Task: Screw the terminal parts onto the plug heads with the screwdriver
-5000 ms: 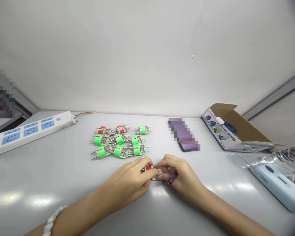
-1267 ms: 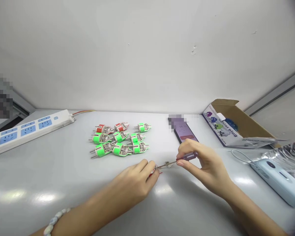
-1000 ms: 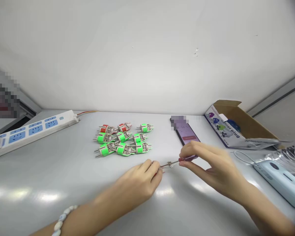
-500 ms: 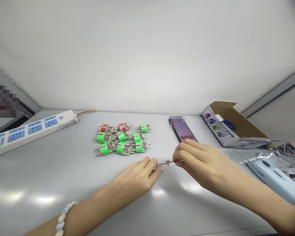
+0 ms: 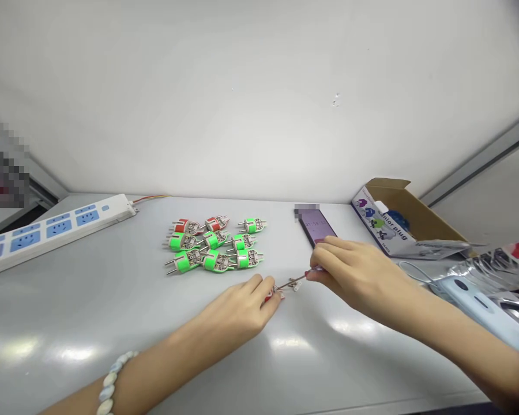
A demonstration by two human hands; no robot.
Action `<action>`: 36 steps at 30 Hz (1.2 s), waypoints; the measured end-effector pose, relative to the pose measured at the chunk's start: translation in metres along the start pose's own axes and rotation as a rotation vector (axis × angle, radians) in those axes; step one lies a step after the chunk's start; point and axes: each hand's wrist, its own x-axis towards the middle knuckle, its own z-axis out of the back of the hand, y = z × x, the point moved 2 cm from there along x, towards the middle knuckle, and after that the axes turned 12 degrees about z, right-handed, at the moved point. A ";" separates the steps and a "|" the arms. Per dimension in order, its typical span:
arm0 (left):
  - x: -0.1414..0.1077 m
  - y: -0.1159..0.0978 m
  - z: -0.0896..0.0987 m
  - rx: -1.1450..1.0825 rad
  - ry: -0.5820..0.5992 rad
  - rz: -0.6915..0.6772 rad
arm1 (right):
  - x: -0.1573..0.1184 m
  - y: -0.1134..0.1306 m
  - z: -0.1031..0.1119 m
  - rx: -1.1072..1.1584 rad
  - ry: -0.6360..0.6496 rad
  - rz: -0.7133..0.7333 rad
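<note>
Near the middle of the table, my left hand (image 5: 246, 305) is closed around a red plug (image 5: 269, 295), mostly hidden by the fingers. My right hand (image 5: 343, 271) grips the handle of a thin screwdriver (image 5: 292, 282), whose shaft slants down left to the red plug. Small white and metal parts (image 5: 297, 285) lie on the table just behind the shaft. Several opened green plugs (image 5: 216, 260) sit in rows left of and behind my hands, with two red plugs (image 5: 217, 223) in the back row.
A white power strip (image 5: 71, 222) lies at the left. Behind my right hand is a phone (image 5: 315, 226). An open cardboard box (image 5: 384, 227) stands at the back right, with a light blue power bank (image 5: 480, 305) and plastic-wrapped items (image 5: 484, 268) in front of it.
My right hand and the screwdriver handle have risen slightly, so the shaft slants more steeply. My left hand still holds the red plug. The whole view has shifted a little.
</note>
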 end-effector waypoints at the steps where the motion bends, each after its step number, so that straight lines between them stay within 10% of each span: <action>1: 0.000 0.000 0.000 -0.005 0.003 0.014 | 0.000 0.000 -0.001 -0.034 -0.041 0.007; 19: -0.001 0.002 0.001 -0.013 0.077 -0.002 | 0.000 -0.005 0.003 0.139 0.201 -0.088; 36: 0.000 0.001 0.000 -0.033 0.032 0.025 | 0.001 -0.004 -0.001 -0.032 0.058 -0.023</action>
